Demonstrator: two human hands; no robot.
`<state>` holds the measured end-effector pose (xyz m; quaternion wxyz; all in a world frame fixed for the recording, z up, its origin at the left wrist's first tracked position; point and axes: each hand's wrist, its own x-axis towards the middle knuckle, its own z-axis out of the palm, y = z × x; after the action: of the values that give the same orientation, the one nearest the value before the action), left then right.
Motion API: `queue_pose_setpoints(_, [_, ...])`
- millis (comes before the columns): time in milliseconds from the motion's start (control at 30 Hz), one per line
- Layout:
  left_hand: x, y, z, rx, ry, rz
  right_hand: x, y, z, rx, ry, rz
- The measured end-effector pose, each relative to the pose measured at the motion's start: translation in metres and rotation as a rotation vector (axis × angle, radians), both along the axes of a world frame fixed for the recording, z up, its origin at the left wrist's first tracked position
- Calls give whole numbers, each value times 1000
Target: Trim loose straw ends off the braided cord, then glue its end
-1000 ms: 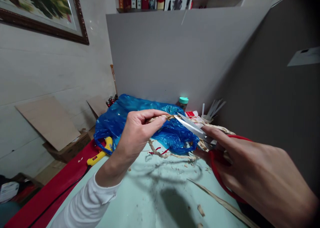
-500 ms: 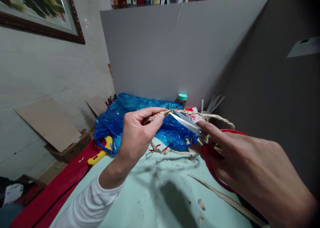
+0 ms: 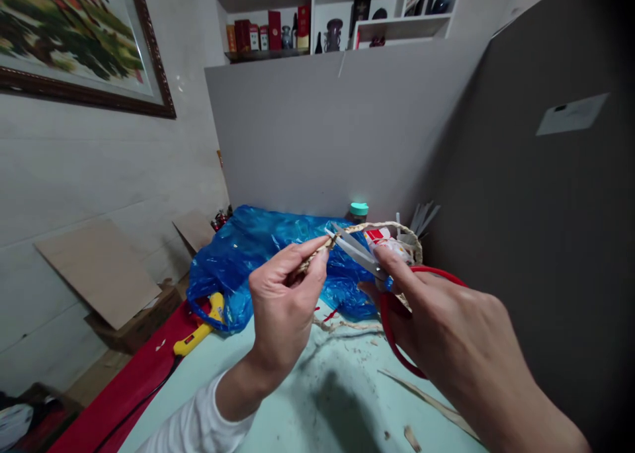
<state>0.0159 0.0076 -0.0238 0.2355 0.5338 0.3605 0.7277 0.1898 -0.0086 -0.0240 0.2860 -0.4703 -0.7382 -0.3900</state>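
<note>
Between the thumb and fingers of my left hand is a braided straw cord. The cord arches from the fingertips over to the right, behind my other hand, and another stretch of it lies low over the table. My right hand holds red-handled scissors. Their blades are slightly apart and sit around or against the cord, just beyond my left fingertips; I cannot tell whether they touch it. Part of the red handle is hidden by my right fingers.
A crumpled blue plastic bag covers the table's back. Beside it lie a yellow glue gun at left and a green-lidded jar. A dry straw strip and scraps rest on the pale tabletop. Grey panels stand behind.
My view has tilted up, showing more of the shelf. The scissors have moved left, closer to my left fingertips, with their tips now across the cord there.
</note>
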Motion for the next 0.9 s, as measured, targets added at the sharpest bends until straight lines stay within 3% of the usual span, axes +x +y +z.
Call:
queue_pose_setpoints(367, [-5,6,-2,-77,-50,-163,8,8,-1,-27,19,48])
queue_pose_setpoints(667, [-12,4,10,-339,-122,-494,26,5,14,-303,310,226])
queue_pose_setpoints(800, [-14,2,13,-388,-136,-563,25,0,21,-380,399,333])
queue_pose_setpoints(900, [-14,1,15,-387,-145,-622,23,1,20,-414,375,337])
